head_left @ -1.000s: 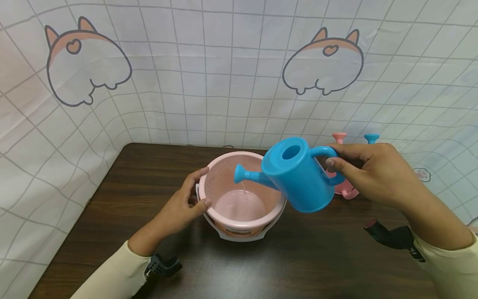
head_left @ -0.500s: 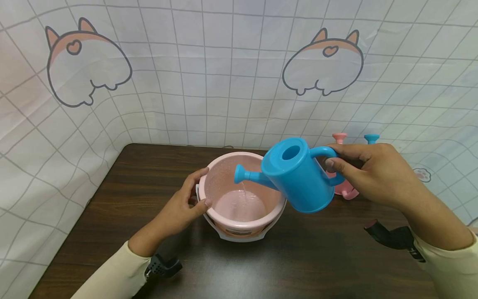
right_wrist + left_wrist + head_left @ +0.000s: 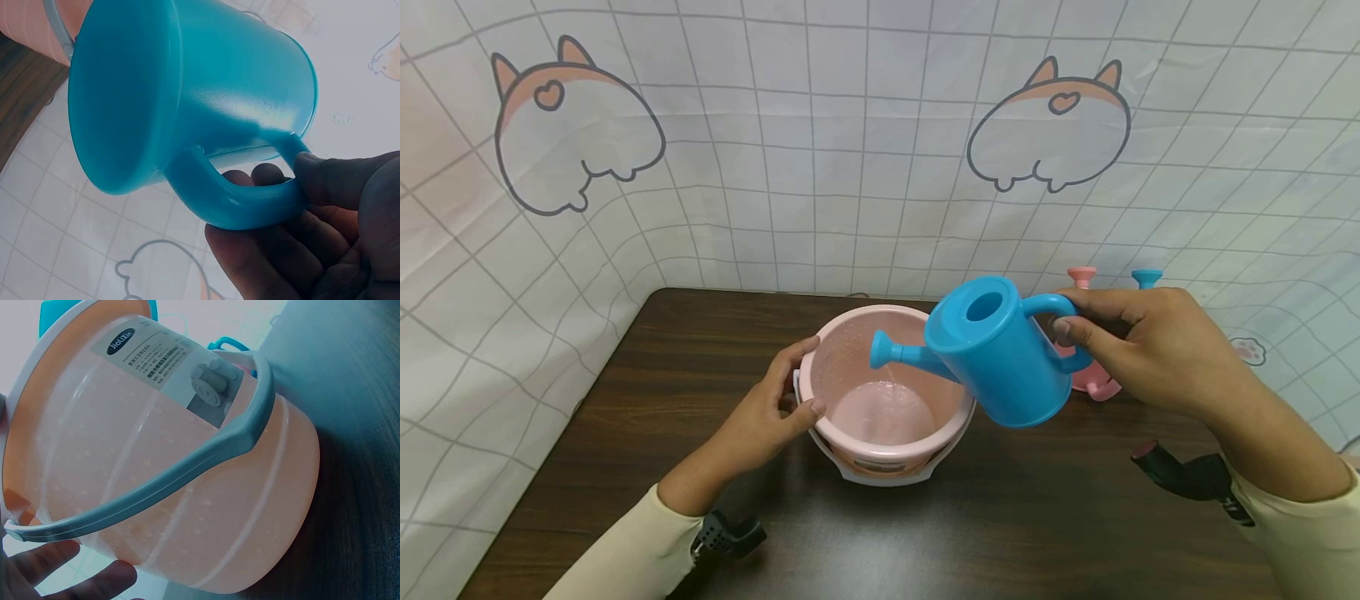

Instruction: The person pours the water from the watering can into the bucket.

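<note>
A pink bucket [image 3: 887, 450] stands on the table, with a grey-white handle [image 3: 187, 478] hanging down its outer side. My left hand [image 3: 760, 425] grips the bucket's left rim, thumb over the edge and other fingers against the outside. In my right hand [image 3: 1157, 350] is a blue watering can [image 3: 1007, 358], held by its looped handle [image 3: 244, 206] between thumb and fingers. The can tilts left, its spout [image 3: 898, 354] over the bucket's opening. A thin trickle of water falls from the spout into shallow water at the bottom.
Behind my right hand, a pink watering can [image 3: 1093, 383] is partly hidden. Two upright spouts show there, a pink one [image 3: 1081, 277] and a blue one [image 3: 1146, 277]. A dark wooden table [image 3: 647, 392] meets a grid-patterned wall cloth [image 3: 835, 167] at the back and left.
The water trickle from the spout shifts and looks thinner now. Both hands, the blue watering can and the bucket stay in place.
</note>
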`<state>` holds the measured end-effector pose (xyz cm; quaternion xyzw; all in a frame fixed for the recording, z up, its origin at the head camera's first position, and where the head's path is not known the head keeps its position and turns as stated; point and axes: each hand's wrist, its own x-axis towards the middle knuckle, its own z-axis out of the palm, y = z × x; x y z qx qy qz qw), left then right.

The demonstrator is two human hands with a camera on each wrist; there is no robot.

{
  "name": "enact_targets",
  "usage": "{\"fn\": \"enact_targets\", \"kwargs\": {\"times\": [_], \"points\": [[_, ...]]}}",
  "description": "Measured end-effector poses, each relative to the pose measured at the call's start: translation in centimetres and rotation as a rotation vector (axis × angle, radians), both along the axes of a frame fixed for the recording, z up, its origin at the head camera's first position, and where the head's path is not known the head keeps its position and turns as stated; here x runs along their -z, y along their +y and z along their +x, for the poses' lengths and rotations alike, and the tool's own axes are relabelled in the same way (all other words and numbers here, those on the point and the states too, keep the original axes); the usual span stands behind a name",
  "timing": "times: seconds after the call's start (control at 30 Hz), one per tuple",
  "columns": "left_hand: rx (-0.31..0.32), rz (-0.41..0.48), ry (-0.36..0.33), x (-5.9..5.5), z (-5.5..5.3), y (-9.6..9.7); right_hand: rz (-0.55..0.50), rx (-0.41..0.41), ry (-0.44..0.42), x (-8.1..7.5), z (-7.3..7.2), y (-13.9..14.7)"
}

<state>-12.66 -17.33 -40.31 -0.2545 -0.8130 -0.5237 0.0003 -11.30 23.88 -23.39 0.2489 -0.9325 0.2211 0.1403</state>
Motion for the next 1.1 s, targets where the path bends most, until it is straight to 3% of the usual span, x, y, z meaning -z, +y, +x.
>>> {"fn": "enact_targets", "kwargs": {"times": [0.53,1.1], "points": [[-0.009,-0.004,0.002,-0.06,-0.01,0.05,-0.015,0.031,-0.065,-0.13,0.01,0.07],[-0.013,-0.010,-0.006,-0.12,0.04,0.09,0.009,0.019,0.003,-0.12,-0.09,-0.09]]}}
